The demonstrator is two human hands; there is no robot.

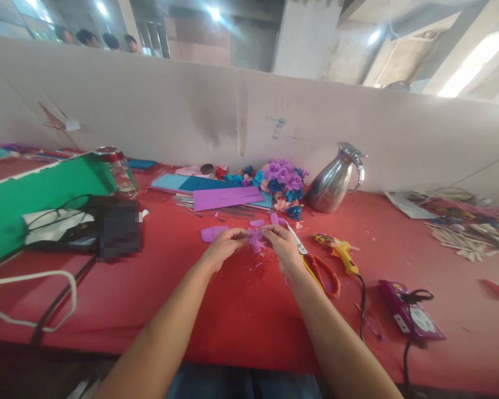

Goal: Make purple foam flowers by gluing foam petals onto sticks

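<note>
A small purple paper piece point(255, 235) is pinched between my two hands above the red table. My left hand point(228, 245) is closed, thumb and fingertips on the piece's left end. On the right end my right hand point(283, 246) grips it the same way. More purple paper pieces point(213, 234) lie just left of and behind my hands. Red-handled scissors point(321, 271) rest beside my right wrist, blades pointing away from me. Behind my hands lies a flat purple sheet point(228, 198) on blue sheets point(170, 182), next to a bunch of paper flowers point(283, 180).
On the right are a yellow glue gun point(344, 256), a purple power box point(411, 313) with black cables, a metal jug point(332, 180) and wooden sticks point(468, 241). On the left stand a glass jar point(118, 172) and a green divider point(54, 202), with a black bag point(87, 224) nearby.
</note>
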